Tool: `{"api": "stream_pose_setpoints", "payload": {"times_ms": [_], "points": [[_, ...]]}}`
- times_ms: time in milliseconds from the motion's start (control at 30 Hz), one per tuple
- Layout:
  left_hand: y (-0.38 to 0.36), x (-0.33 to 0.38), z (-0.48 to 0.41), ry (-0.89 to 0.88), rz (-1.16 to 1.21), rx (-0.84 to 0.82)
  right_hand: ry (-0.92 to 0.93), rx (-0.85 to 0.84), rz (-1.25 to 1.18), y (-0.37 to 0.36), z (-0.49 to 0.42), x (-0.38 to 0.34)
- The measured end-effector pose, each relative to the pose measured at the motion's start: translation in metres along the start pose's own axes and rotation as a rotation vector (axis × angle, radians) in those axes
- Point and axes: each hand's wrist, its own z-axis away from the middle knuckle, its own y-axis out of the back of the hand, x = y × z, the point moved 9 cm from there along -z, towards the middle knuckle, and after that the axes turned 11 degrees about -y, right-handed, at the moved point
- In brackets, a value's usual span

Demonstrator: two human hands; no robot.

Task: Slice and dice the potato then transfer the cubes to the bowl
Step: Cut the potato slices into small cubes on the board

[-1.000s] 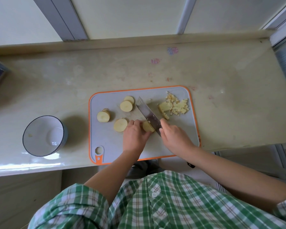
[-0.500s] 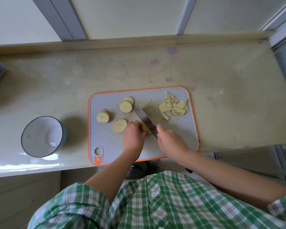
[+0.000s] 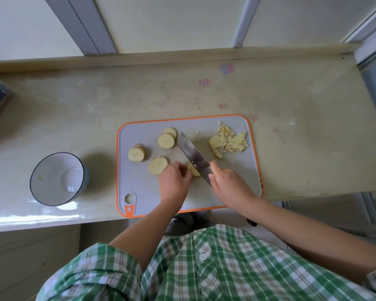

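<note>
Knife grip: the right hand [image 3: 228, 181] was wrapped round the handle of the knife [image 3: 193, 157]; the handle itself was hidden inside the fist.
Blade axis: it ran from that grip up and leftward, away from the person.
Steadying grip: the left hand [image 3: 174, 181], fingers curled, pinched the potato slice [image 3: 193, 169].
Slice against blade: it lay touching the blade's left face near the heel, just beside the knife hand. The left fingertips sat close to the edge, so the next stroke probably needed care.
Uncut rounds [image 3: 166, 140]: four lay farther left on the cutting board [image 3: 143, 187].
Diced pile [image 3: 230, 141]: beyond the knife hand, slightly right.
Bowl [image 3: 52, 181]: well apart to the left, off the board, nearer the left hand.
</note>
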Motion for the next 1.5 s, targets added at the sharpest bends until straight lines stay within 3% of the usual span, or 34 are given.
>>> {"api": "stream_pose_setpoints", "payload": {"times_ms": [400, 800, 967, 1033, 1167, 1233, 1400, 1500], "points": [[-0.007, -0.012, -0.004, 0.204, 0.06, -0.022, -0.034, -0.079, 0.017, -0.016, 0.005, 0.002], [-0.005, -0.009, -0.005, 0.18, 0.079, -0.035, -0.04, 0.012, -0.012, -0.021, -0.004, -0.006], [-0.002, 0.003, -0.01, -0.008, -0.031, -0.07, -0.057, 0.128, -0.25, 0.014, -0.004, 0.008], [-0.003, 0.018, -0.017, -0.217, -0.107, -0.117, -0.091, 0.194, -0.325, 0.03, -0.007, 0.022], [-0.029, 0.056, -0.018, -0.754, -0.405, -0.396, -0.175, 0.193, -0.363, 0.043, -0.007, 0.051], [-0.042, 0.061, -0.016, -0.894, -0.535, -0.495, -0.205, 0.199, -0.368, 0.046, -0.003, 0.062], [-0.049, 0.065, -0.017, -0.928, -0.652, -0.567, -0.212, 0.165, -0.402, 0.04, 0.008, 0.069], [-0.043, 0.058, -0.02, -0.748, -0.642, -0.552, -0.218, 0.13, -0.399, 0.034, 0.009, 0.068]]}}
